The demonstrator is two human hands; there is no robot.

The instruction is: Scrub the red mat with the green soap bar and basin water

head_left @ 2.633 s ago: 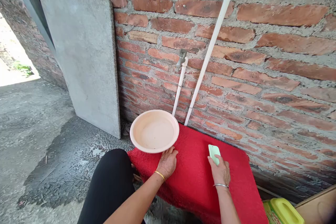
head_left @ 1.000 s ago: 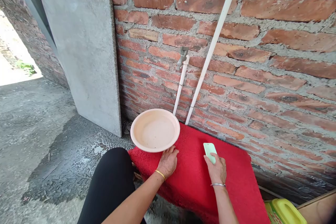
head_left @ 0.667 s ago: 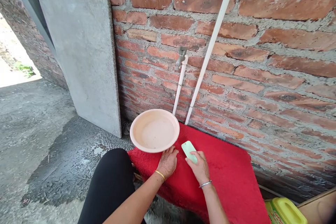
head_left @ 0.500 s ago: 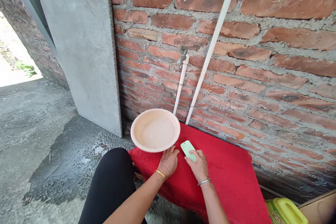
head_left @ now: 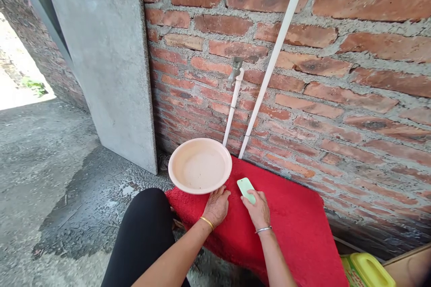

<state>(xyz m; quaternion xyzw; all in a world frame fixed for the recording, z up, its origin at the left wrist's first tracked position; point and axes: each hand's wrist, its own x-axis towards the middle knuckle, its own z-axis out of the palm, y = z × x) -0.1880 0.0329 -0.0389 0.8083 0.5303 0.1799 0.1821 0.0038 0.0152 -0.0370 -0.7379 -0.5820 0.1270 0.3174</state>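
Note:
My right hand [head_left: 258, 208] grips a pale green scrub brush [head_left: 246, 189], with a small hole at its far end, over a red plush cloth [head_left: 286, 215]. The brush's underside is hidden against the cloth. To the left, my left hand [head_left: 217, 206] rests on the same cloth with its fingers stretched forward. Its fingertips reach the near rim of a pale pink plastic basin [head_left: 200, 168], partly hidden beneath it. A few dark specks lie on the basin's bottom.
A tap [head_left: 235, 69] on a white pipe stands against the brick wall [head_left: 336, 98], beside a taller white pipe [head_left: 274, 58]. A concrete slab [head_left: 104, 71] leans at the left, above wet floor [head_left: 84, 206]. A yellow jug [head_left: 367, 269] sits at lower right.
My right hand and the brush have shifted slightly right and away from me over the cloth. My left hand stays in nearly the same place by the basin.

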